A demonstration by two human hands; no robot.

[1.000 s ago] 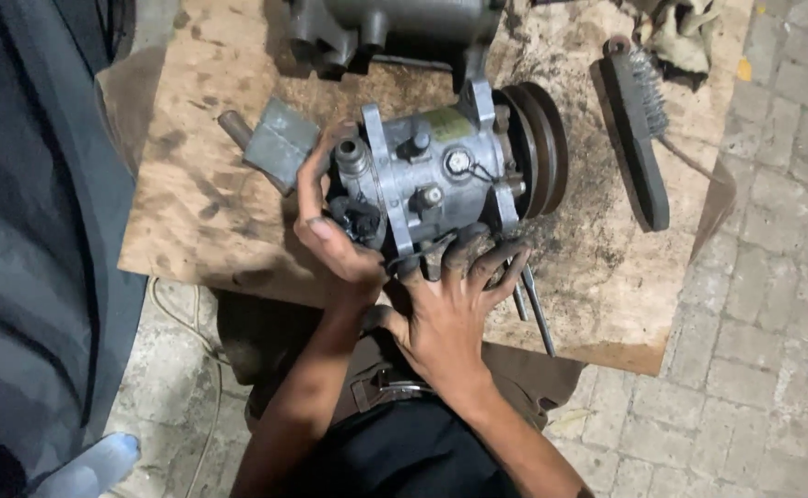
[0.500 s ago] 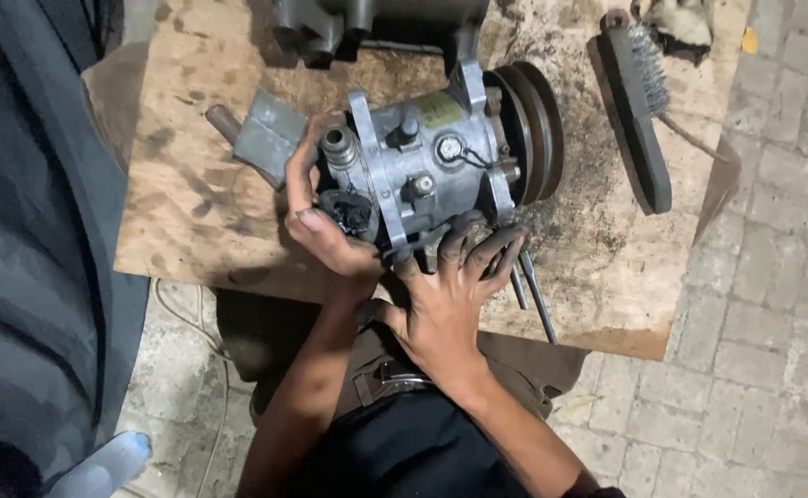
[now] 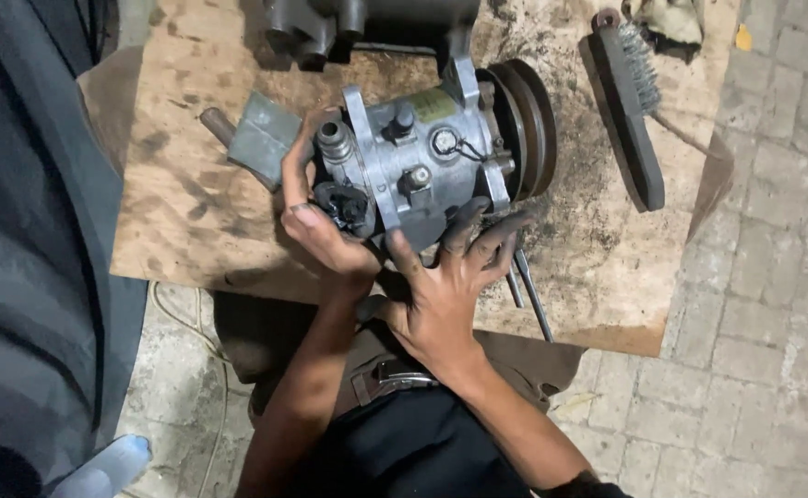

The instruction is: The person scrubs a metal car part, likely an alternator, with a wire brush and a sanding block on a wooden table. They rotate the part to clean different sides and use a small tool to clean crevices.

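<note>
The grimy AC compressor (image 3: 427,166) lying on the stained wooden board (image 3: 183,212) is being steadied, left hand (image 3: 316,221) wrapped round its ported rear end, right hand (image 3: 450,277) splayed open against its underside, so a firmer grip probably gets needed before it's turned.

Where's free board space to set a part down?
Bare patches: board left of the grey block; strip between compressor pulley and wire brush. Crowded: near edge, with both hands, left, right, and rods.
</note>
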